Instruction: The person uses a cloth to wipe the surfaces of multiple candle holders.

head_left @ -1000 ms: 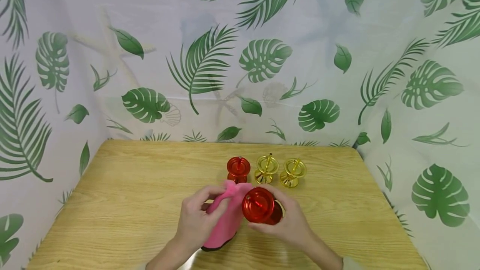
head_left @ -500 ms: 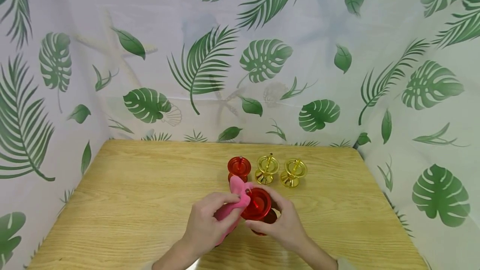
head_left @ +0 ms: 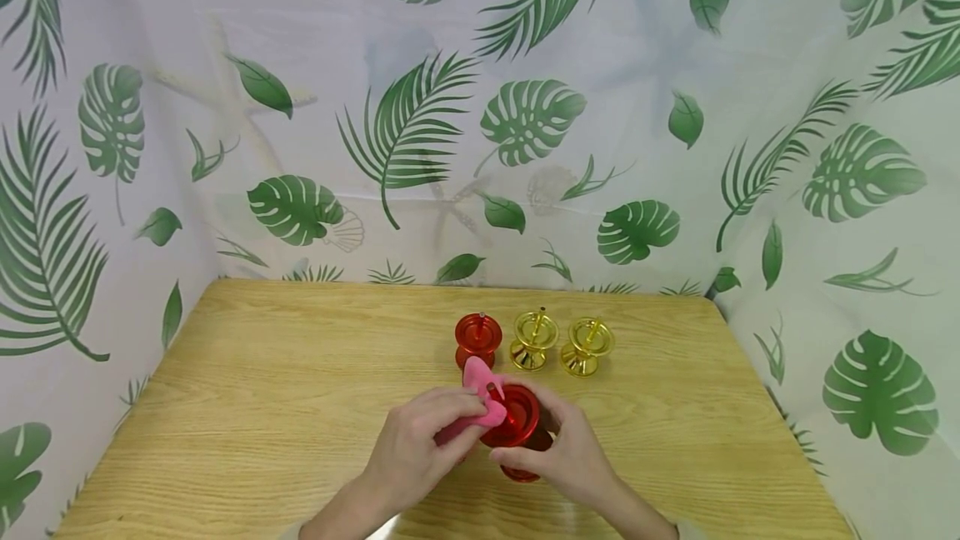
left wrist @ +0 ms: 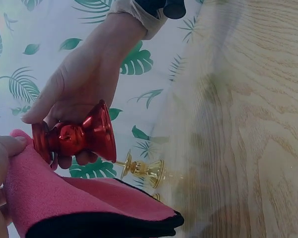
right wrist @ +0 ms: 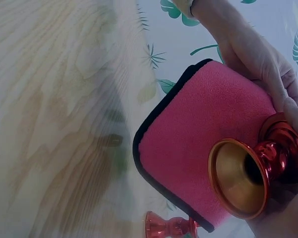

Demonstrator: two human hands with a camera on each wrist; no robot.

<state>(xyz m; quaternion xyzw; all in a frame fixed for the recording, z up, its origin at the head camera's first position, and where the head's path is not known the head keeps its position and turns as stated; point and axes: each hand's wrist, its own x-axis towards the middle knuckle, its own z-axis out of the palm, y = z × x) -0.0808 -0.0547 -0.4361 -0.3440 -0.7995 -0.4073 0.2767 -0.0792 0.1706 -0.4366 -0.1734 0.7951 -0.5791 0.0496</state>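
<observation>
In the head view my right hand (head_left: 573,448) grips a shiny red candle holder (head_left: 522,408) above the table, its dish and central spike tilted toward the left hand. My left hand (head_left: 420,444) pinches a pink cloth (head_left: 480,372) against the dish and spike. The left wrist view shows the cloth (left wrist: 84,198) hanging down in a fold with black edging, beside the red candle holder (left wrist: 72,139). From the right wrist, the hollow, gold-toned underside of the red candle holder (right wrist: 233,173) is visible, with the cloth (right wrist: 198,129) behind it.
A second red candle holder (head_left: 477,338) stands upright just beyond the hands. Two gold candle holders (head_left: 534,338) stand to its right in a row. The wooden table (head_left: 300,373) ends at a white leaf-print curtain (head_left: 420,248) behind and at both sides.
My left hand has brought the cloth rightward onto the dish and spike of the held red candle holder. My right hand has shifted that candle holder slightly and changed its tilt.
</observation>
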